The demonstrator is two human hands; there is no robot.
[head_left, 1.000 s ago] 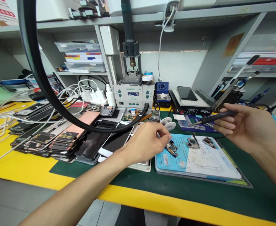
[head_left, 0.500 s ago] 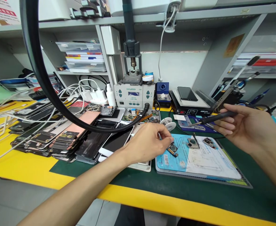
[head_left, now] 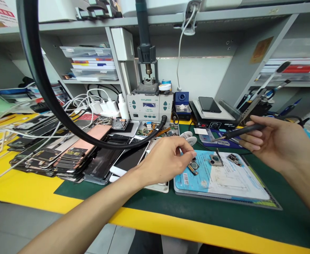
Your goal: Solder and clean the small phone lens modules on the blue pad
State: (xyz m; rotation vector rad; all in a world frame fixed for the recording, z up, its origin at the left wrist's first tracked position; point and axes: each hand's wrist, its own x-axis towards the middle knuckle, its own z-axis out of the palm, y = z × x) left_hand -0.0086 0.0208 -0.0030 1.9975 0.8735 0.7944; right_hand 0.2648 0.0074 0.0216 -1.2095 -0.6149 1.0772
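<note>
While the left hand point(head_left: 165, 158) sits low at the left side of the blue-and-white flat pack point(head_left: 234, 190), its thumb and forefinger brought together in a pinch, the right hand point(head_left: 276, 141) holds a dark-handled soldering iron point(head_left: 236, 133) loosely, like a pen. What matters most in the layout is the small camera module point(head_left: 194, 166) on the blue part of the pack: it lies right at the left fingertips, its long side slanting from far left to near right, so the left hand is much the nearer. The iron's slim tip points left, roughly towards those fingers, but is well apart from them, beyond the pack's far edge and over a purple sheet point(head_left: 223, 143). Two more modules, a middle one point(head_left: 216, 160) and a right-hand one point(head_left: 234, 159), lie farther right. From where I stand, the thumb covers the first module's upper end, and I can't tell whether anything is caught in the pinch. A white spool point(head_left: 187, 134) is partly hidden behind the left hand, and whether the tip touches the sheet is hard to make out.
</note>
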